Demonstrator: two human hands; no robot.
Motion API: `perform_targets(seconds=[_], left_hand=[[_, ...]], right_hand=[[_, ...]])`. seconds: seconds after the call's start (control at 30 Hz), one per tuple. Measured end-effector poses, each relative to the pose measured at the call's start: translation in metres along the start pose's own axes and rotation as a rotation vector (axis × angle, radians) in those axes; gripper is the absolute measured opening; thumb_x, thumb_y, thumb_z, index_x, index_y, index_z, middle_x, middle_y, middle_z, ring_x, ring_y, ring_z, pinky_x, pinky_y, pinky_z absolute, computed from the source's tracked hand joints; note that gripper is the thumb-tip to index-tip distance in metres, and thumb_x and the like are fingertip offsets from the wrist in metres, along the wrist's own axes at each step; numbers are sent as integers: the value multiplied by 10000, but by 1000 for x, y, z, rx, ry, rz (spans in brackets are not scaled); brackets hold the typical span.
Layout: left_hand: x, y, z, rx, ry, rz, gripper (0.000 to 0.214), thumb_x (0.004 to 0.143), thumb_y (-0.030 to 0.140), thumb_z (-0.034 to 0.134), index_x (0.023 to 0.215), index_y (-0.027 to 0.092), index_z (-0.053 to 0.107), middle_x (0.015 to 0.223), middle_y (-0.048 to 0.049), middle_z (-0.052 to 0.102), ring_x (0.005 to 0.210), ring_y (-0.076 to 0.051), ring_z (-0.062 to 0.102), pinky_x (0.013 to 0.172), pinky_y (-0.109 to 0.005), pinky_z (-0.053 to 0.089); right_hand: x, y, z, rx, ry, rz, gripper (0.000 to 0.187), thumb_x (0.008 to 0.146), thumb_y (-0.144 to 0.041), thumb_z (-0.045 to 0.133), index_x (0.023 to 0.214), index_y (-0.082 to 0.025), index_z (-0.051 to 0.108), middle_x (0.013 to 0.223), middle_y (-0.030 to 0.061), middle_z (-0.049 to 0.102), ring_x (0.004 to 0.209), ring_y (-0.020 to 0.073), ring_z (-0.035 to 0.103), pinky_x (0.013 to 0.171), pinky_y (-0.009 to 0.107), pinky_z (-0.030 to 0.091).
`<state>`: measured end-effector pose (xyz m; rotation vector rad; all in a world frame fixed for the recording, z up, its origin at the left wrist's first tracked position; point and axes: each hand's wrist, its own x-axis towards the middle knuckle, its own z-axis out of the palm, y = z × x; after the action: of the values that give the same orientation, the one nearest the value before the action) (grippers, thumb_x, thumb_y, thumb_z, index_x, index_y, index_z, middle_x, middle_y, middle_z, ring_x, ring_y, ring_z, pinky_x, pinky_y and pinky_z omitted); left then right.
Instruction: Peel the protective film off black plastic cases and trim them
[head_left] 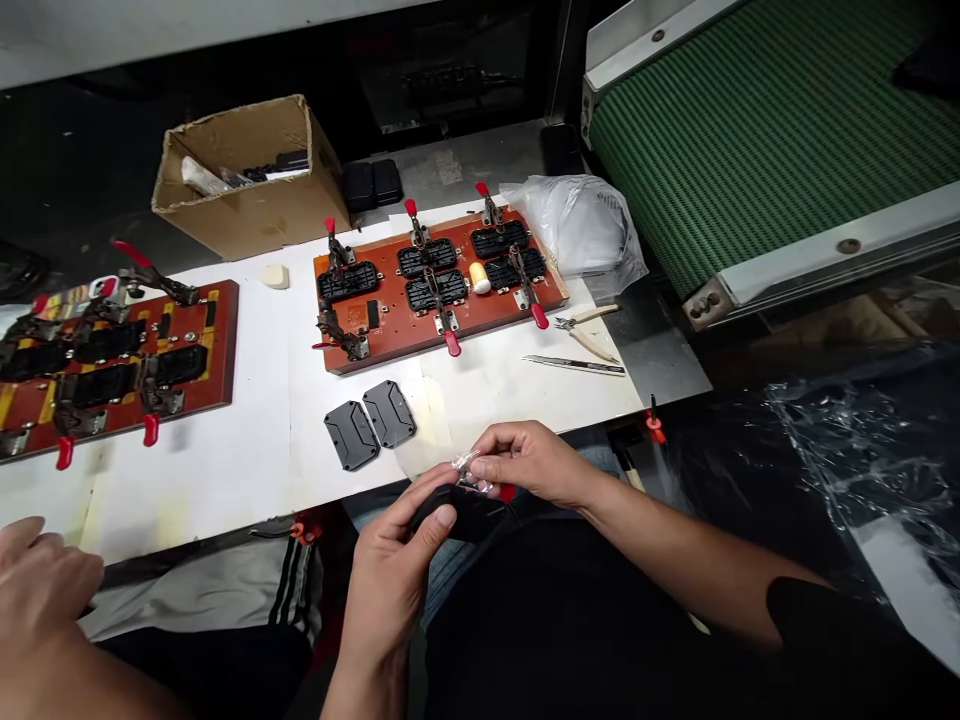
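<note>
- Left hand [397,565]: near centre, below the table edge. Fingers and thumb are closed round a black part [465,515], with the thumb laid along its top.
- Right hand [529,462]: just right of the other hand. Its fingertips are pinched together on a scrap of clear film [469,466] at the far edge of the black part.
- Black part: held over the lap, off the white table [225,470] and just this side of its near edge. The hands hide most of its body.
- Two black covers [369,422]: flat on the table, side by side, just beyond the hands and slightly left.
- Red fixture board [397,325]: farther back, centre. It carries black pieces under red-handled toggle clamps [452,343].
- Second fixture board [221,340]: left on the table, likewise loaded.
- Cutters [589,328] and slim blade [577,365]: right end of the table, near each other but apart.
- Clear bag [581,225]: far right of the red fixture board.
- Cardboard box [247,190]: far left, open-topped.
- Green conveyor [765,130]: far right.
- Another person's hand [41,585]: near left corner, well apart from the work.
</note>
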<state>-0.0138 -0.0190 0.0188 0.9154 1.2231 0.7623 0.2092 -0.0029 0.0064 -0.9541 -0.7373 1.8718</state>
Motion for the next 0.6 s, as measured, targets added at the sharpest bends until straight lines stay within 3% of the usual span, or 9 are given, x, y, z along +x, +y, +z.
perform_targets(seconds=[0.17, 0.3, 0.37, 0.43, 0.5, 0.57, 0.6], left_hand=[[9, 0, -1, -33, -20, 4, 360, 803, 351, 871, 1135, 218, 828, 1393, -133, 700, 1369, -354, 597, 1203, -462, 447], [4, -1, 12, 43, -43, 56, 334, 819, 367, 854, 1131, 246, 838, 1441, -125, 652, 1406, -355, 557, 1213, -451, 421], [0, 8, 20, 93, -60, 52, 330, 815, 422, 850, 1098, 253, 851, 1385, -139, 675, 1357, -361, 592, 1185, -462, 445], [5, 30, 13, 110, -104, 72, 331, 784, 489, 861, 1028, 265, 868, 1254, -149, 725, 1213, -354, 679, 1101, -474, 512], [17, 73, -26, 100, -105, 174, 324, 692, 529, 920, 915, 299, 875, 1058, -131, 761, 1019, -339, 746, 961, -483, 579], [18, 134, -98, 92, 44, 352, 313, 548, 510, 1002, 767, 344, 851, 857, -97, 738, 922, -347, 762, 826, -482, 599], [11, 165, -140, 82, 138, 438, 266, 591, 548, 974, 730, 368, 835, 786, -70, 704, 906, -335, 760, 776, -473, 600]], right_hand=[[3, 3, -1, 54, -10, 52, 439, 808, -531, 898, 816, -145, 688, 746, 24, 718, 584, 112, 631, 566, 223, 542], [3, -1, -2, 14, 66, -4, 442, 838, -553, 867, 829, -161, 663, 711, 4, 667, 562, 109, 580, 530, 214, 495], [-1, -2, 1, -27, 74, -12, 401, 835, -515, 882, 891, -182, 664, 727, 4, 662, 586, 125, 582, 555, 233, 480], [-7, 0, 2, -56, 75, 16, 365, 877, -522, 842, 910, -208, 659, 728, 9, 640, 607, 144, 570, 585, 263, 454], [-6, 7, -2, -57, 69, 79, 404, 920, -620, 750, 881, -228, 660, 693, 18, 587, 582, 158, 511, 576, 298, 397], [3, 16, -9, -101, 37, 163, 544, 802, -763, 769, 776, -233, 647, 642, 13, 486, 555, 164, 423, 553, 319, 316], [8, 20, -12, -97, 63, 183, 600, 728, -812, 786, 718, -237, 615, 633, -2, 421, 547, 158, 371, 560, 327, 288]])
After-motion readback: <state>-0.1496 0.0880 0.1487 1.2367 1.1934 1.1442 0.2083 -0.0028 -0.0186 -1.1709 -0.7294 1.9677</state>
